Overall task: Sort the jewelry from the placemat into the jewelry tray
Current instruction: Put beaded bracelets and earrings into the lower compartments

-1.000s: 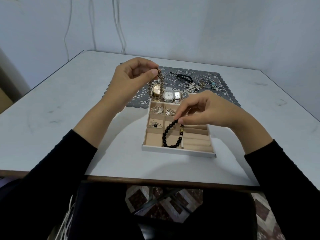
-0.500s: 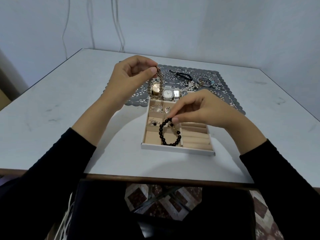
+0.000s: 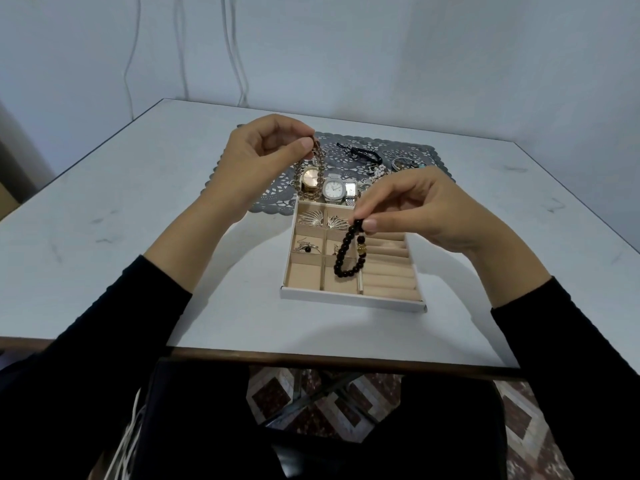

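Note:
My right hand (image 3: pixel 426 209) pinches a black bead bracelet (image 3: pixel 346 254) with one gold bead; it hangs over the middle of the jewelry tray (image 3: pixel 349 299). My left hand (image 3: pixel 263 147) pinches a brown crystal bracelet (image 3: pixel 318 157) that dangles above the gold watch (image 3: pixel 310 180) on the grey lace placemat (image 3: pixel 270 199). The tray's small left compartments hold silver leaf-shaped pieces (image 3: pixel 313 216) and earrings (image 3: pixel 304 247); its right side has beige ring rolls (image 3: pixel 388 268). A silver watch (image 3: pixel 334 190) and a small rectangular watch (image 3: pixel 350 192) lie on the placemat at the tray's far edge.
Farther back on the placemat lie a black cord bracelet (image 3: pixel 356 152), a white bead piece (image 3: pixel 379 171) and bangles (image 3: pixel 405 162). The white table (image 3: pixel 121 220) ends at a dark front edge near my lap. Cables hang down the wall behind.
My right hand dipped the black bracelet toward the tray's near compartment, then lifted it up and to the right. My left hand has kept the brown bracelet almost still.

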A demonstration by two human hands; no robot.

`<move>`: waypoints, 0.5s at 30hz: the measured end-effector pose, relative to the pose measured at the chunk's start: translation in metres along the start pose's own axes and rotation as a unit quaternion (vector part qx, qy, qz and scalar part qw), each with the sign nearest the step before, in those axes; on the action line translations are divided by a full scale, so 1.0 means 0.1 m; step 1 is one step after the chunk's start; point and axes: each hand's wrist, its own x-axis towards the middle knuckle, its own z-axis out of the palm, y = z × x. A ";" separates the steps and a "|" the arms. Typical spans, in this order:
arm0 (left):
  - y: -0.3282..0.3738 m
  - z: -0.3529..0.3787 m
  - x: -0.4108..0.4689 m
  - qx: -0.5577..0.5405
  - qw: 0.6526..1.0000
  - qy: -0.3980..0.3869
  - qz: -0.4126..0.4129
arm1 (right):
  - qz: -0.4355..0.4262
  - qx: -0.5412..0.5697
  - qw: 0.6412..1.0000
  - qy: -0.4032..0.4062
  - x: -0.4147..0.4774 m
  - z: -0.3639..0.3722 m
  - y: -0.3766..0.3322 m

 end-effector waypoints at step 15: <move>-0.01 -0.01 0.00 -0.003 1.000 -0.005 0.001 | 0.076 -0.159 0.983 -0.050 0.00 0.06 -0.02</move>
